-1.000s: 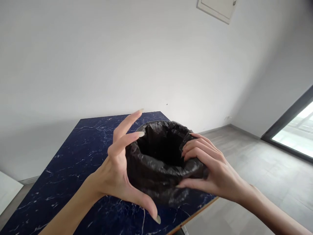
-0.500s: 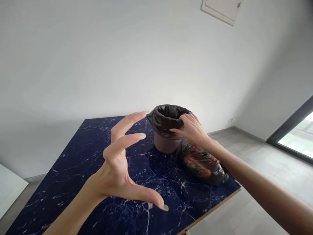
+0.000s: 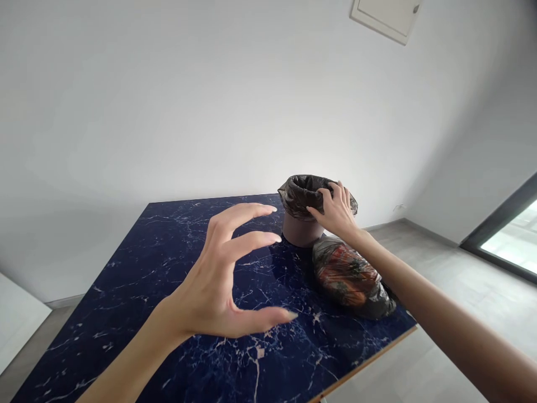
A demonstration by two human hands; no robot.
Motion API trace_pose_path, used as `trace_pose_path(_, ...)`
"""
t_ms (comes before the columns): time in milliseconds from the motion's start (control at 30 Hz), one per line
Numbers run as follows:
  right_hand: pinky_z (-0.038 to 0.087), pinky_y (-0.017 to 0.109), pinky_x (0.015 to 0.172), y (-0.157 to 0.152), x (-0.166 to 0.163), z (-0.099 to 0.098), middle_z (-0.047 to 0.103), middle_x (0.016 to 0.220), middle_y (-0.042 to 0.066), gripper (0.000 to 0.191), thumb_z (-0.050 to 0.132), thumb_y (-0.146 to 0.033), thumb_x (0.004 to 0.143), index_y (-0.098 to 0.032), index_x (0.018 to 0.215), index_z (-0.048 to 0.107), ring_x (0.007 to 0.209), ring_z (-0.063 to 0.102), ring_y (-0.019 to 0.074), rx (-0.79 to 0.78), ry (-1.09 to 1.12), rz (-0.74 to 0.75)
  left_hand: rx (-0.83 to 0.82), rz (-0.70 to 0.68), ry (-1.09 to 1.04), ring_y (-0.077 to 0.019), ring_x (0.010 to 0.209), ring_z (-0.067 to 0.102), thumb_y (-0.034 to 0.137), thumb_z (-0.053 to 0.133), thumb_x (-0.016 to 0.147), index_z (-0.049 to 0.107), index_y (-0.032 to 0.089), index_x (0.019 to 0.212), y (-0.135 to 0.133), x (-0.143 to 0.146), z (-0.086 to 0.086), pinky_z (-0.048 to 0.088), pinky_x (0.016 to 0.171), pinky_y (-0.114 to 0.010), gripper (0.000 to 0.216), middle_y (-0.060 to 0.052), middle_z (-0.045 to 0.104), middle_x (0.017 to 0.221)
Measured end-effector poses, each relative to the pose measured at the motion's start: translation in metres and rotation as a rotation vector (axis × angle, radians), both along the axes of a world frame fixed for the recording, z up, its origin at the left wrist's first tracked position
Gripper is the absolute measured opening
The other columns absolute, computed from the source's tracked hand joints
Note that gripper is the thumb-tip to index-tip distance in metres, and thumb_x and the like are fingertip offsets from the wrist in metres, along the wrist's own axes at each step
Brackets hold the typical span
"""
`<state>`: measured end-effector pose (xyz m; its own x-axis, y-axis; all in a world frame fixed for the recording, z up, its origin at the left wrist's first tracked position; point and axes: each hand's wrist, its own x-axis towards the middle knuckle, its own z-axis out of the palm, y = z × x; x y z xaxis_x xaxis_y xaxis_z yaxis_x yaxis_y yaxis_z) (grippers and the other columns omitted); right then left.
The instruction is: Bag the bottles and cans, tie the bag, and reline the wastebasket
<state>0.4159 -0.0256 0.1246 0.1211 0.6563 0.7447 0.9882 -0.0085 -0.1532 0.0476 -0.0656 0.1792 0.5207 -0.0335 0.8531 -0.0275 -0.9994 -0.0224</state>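
Note:
A pinkish-grey bin (image 3: pixel 301 230) stands upright near the far edge of the table, lined with a black garbage bag (image 3: pixel 297 202) folded over its rim. My right hand (image 3: pixel 335 210) rests at the near right side of that rim, fingers spread and thumb against the outside of the bag; it does not look closed round anything. Over the table's middle, my left hand (image 3: pixel 229 274) holds nothing, its fingers and thumb wide apart in a C shape. Beside the bin lies a filled dark see-through bag (image 3: pixel 350 280) with orange-red contents I cannot make out.
The dark blue marble-patterned table (image 3: pixel 146 252) reaches back to a white wall (image 3: pixel 188 101). A wall hatch (image 3: pixel 388 17) is at the top right. Grey floor (image 3: pixel 453 296) and a dark-framed glass door (image 3: pixel 503 240) lie to the right; a white surface (image 3: pixel 19 319) is at the left.
The lined bin has shifted right and farther away, along with my right hand, whose fingers have loosened and spread at the rim. My left hand has moved slightly right, still open.

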Motion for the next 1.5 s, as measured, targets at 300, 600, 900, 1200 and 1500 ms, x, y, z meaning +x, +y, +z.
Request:
trace_pose_path(300,0.031,0.067,0.134,-0.035,-0.121,-0.054,0.036,0.175,0.022,0.053,0.048,-0.034,0.111,-0.018,0.162,0.044,0.171,0.020,0.0371,-0.068,0.010,0.411,-0.394,0.303,0.034,-0.0288,0.152,0.048,0.036,0.060,0.111,0.053,0.028,0.140,0.021,0.026,-0.045,0.043,0.128,-0.055,0.031,-0.011,0.054,0.158)
trace_pose_path(600,0.038,0.057,0.133,-0.001,-0.178,-0.137,0.051,0.169,0.013,0.064,0.044,-0.034,0.112,-0.029,0.175,0.030,0.164,0.039,0.0276,-0.278,0.089,0.706,-0.559,0.435,0.305,-0.0347,0.170,0.025,0.048,0.042,0.117,0.041,0.026,0.157,0.045,0.048,-0.150,0.030,0.136,-0.067,0.046,-0.017,0.039,0.177)
trace_pose_path(900,0.027,0.061,0.138,0.030,-0.191,-0.185,0.033,0.179,0.018,0.070,0.048,-0.028,0.109,-0.018,0.176,0.029,0.170,0.025,0.0315,-0.397,0.120,0.686,-0.619,0.507,0.420,-0.0324,0.167,0.037,0.042,0.037,0.117,0.051,0.023,0.154,0.070,0.040,-0.190,0.029,0.137,-0.066,0.044,-0.015,0.053,0.169)
trace_pose_path(1200,0.033,0.056,0.137,0.026,-0.190,-0.189,0.031,0.180,0.013,0.071,0.042,-0.029,0.113,-0.021,0.179,0.018,0.168,0.031,0.0292,-0.438,0.144,0.651,-0.636,0.511,0.484,-0.0303,0.166,0.039,0.042,0.035,0.118,0.060,0.023,0.152,0.066,0.042,-0.184,0.031,0.139,-0.062,0.046,-0.010,0.056,0.168)
trace_pose_path(1500,0.031,0.058,0.138,0.023,-0.190,-0.187,0.031,0.181,0.010,0.072,0.041,-0.028,0.113,-0.023,0.180,0.013,0.168,0.029,0.0296,-0.456,0.142,0.647,-0.641,0.510,0.498,-0.0313,0.166,0.038,0.043,0.035,0.118,0.058,0.025,0.156,0.065,0.042,-0.184,0.031,0.138,-0.063,0.048,-0.009,0.054,0.170)
